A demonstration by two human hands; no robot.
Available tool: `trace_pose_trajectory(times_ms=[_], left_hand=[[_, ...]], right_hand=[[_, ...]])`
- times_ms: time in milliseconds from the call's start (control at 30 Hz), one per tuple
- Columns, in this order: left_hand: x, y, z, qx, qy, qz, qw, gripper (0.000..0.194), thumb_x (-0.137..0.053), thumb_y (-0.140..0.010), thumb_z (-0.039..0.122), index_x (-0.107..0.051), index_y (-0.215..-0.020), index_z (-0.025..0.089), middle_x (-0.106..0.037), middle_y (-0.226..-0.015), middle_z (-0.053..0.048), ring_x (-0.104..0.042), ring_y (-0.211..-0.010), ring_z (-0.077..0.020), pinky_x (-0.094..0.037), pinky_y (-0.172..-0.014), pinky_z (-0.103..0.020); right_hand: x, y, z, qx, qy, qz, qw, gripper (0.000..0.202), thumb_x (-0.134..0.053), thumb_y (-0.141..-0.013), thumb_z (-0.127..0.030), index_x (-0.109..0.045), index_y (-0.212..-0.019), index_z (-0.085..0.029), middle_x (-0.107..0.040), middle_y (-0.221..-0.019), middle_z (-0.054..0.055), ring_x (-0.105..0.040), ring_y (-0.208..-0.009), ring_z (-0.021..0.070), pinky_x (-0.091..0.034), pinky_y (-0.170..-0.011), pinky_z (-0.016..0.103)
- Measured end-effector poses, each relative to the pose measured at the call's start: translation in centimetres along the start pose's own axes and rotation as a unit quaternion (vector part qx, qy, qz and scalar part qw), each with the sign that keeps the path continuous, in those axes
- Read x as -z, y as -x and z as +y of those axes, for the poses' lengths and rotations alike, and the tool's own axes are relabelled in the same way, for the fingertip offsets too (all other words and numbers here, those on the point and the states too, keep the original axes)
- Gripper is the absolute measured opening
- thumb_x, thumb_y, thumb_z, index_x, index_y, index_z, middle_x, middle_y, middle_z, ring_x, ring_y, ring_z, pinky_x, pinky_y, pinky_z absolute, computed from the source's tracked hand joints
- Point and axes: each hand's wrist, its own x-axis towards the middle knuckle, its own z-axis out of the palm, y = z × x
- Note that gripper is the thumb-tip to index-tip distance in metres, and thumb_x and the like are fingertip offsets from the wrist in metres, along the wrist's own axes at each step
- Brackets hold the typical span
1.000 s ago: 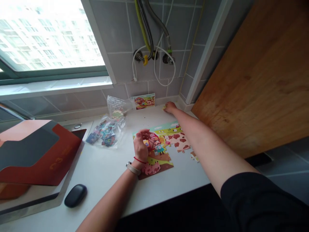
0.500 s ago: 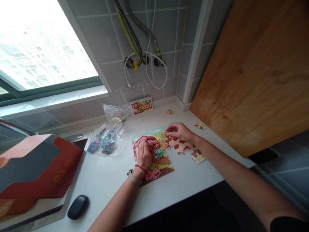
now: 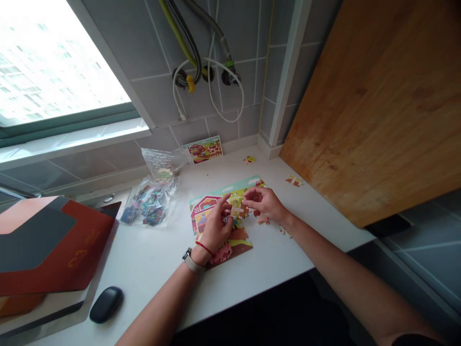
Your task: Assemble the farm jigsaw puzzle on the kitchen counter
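A partly assembled jigsaw puzzle (image 3: 201, 202) with a red barn, a figure and a pink animal lies on the white counter. My left hand (image 3: 216, 226) is over its middle, fingers apart, thumb and forefinger beside a yellow-and-white puzzle piece (image 3: 236, 210). Fingertips of my right hand (image 3: 265, 204) are pinched at the right edge of that piece. Whether the piece is lifted or lying on the puzzle is hard to see. Joined brown-and-pink pieces (image 3: 262, 219) show partly under my right hand, and another piece (image 3: 285, 231) is beside my right forearm.
Loose pieces lie at the back (image 3: 249, 159) and right (image 3: 294, 180). A picture card (image 3: 203, 150) leans on the wall. Left of the puzzle are a clear bag of pieces (image 3: 153, 202), a black mouse (image 3: 106, 304) and a red-grey folder (image 3: 90, 240). A wooden panel (image 3: 360, 110) bounds the right.
My left hand has lifted and spread its fingers toward the yellow-and-white piece. My right hand stays pinched near it, now closer to my left. The camera view has shifted slightly.
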Motion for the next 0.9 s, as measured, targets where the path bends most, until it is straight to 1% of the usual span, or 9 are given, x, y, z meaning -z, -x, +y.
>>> trace_pose_trajectory(times_ms=[133,300,367,467,567,633,733,800,900], left_hand=[[0.2,-0.1,-0.2,-0.033,-0.051,-0.017,0.998,0.062,-0.053,-0.082,0.005,-0.061,-0.141,0.023,-0.072,-0.117,-0.007,-0.069,-0.098,-0.0197,-0.058,-0.088,-0.034],[0.6,-0.2,0.5,-0.045,-0.061,-0.022,0.997,0.053,-0.047,-0.079,0.001,-0.073,-0.122,0.019,-0.072,-0.115,-0.009,-0.069,-0.104,-0.0221,-0.058,-0.094,-0.038],[0.7,-0.2,0.8,-0.066,-0.052,-0.035,0.996,0.046,-0.047,-0.08,0.002,-0.076,-0.113,0.018,-0.073,-0.114,-0.009,-0.069,-0.107,-0.0233,-0.057,-0.095,-0.04],[0.8,-0.1,1.2,-0.114,-0.047,-0.068,0.99,0.039,-0.048,-0.08,0.002,-0.077,-0.1,0.019,-0.077,-0.107,-0.007,-0.065,-0.114,-0.0256,-0.056,-0.1,-0.043],[1.0,-0.4,1.3,-0.126,-0.069,-0.04,0.989,0.037,-0.046,-0.086,0.003,-0.075,-0.097,0.021,-0.078,-0.104,-0.005,-0.064,-0.113,-0.0251,-0.054,-0.101,-0.045],[1.1,-0.6,1.2,-0.12,-0.084,-0.001,0.989,0.036,-0.044,-0.089,0.003,-0.074,-0.096,0.021,-0.078,-0.103,-0.005,-0.065,-0.108,-0.024,-0.055,-0.099,-0.045],[1.2,-0.8,0.8,-0.118,-0.092,0.021,0.989,0.034,-0.044,-0.089,0.003,-0.073,-0.092,0.021,-0.077,-0.102,-0.005,-0.066,-0.105,-0.0235,-0.055,-0.099,-0.046],[1.1,-0.7,0.6,-0.124,-0.097,0.01,0.987,0.033,-0.046,-0.088,0.002,-0.072,-0.092,0.021,-0.077,-0.104,-0.005,-0.066,-0.106,-0.0238,-0.054,-0.102,-0.048],[0.7,-0.3,0.7,-0.139,-0.121,-0.023,0.983,0.034,-0.049,-0.087,0.002,-0.074,-0.098,0.021,-0.076,-0.112,-0.006,-0.061,-0.115,-0.0261,-0.052,-0.106,-0.051]], right_hand=[[0.1,0.0,0.3,0.01,-0.001,-0.005,1.0,0.043,-0.092,-0.068,-0.046,-0.069,-0.094,-0.02,-0.071,-0.083,0.001,-0.069,-0.066,0.0154,-0.049,-0.039,0.018],[0.4,-0.3,0.5,0.017,-0.002,0.015,1.0,0.045,-0.093,-0.067,-0.046,-0.069,-0.096,-0.02,-0.073,-0.084,0.001,-0.073,-0.07,0.0184,-0.048,-0.038,0.018],[0.7,-0.4,0.7,0.024,-0.005,-0.016,1.0,0.046,-0.095,-0.066,-0.044,-0.069,-0.096,-0.02,-0.075,-0.084,0.002,-0.074,-0.07,0.0182,-0.053,-0.044,0.02],[0.9,-0.2,1.1,0.021,0.002,-0.105,0.994,0.048,-0.095,-0.066,-0.041,-0.072,-0.1,-0.018,-0.079,-0.085,0.003,-0.077,-0.076,0.019,-0.063,-0.065,0.028],[0.8,0.0,1.1,0.026,0.026,-0.174,0.984,0.046,-0.093,-0.069,-0.042,-0.075,-0.104,-0.017,-0.081,-0.09,0.005,-0.079,-0.084,0.0212,-0.065,-0.08,0.035],[0.8,0.3,0.6,0.052,0.054,-0.167,0.983,0.04,-0.087,-0.077,-0.045,-0.077,-0.104,-0.018,-0.082,-0.099,0.007,-0.078,-0.093,0.0228,-0.064,-0.087,0.038],[1.1,1.1,-0.6,0.103,0.132,-0.085,0.982,0.03,-0.074,-0.092,-0.044,-0.078,-0.108,-0.02,-0.081,-0.108,0.008,-0.077,-0.098,0.0231,-0.062,-0.091,0.04],[1.3,2.3,-1.2,0.155,0.224,-0.058,0.96,0.026,-0.073,-0.094,-0.04,-0.079,-0.112,-0.022,-0.08,-0.112,0.009,-0.074,-0.106,0.0251,-0.06,-0.098,0.044],[1.4,4.7,-0.9,0.223,0.375,-0.093,0.895,0.035,-0.084,-0.086,-0.033,-0.078,-0.12,-0.025,-0.077,-0.125,0.009,-0.064,-0.127,0.0309,-0.048,-0.114,0.053]])
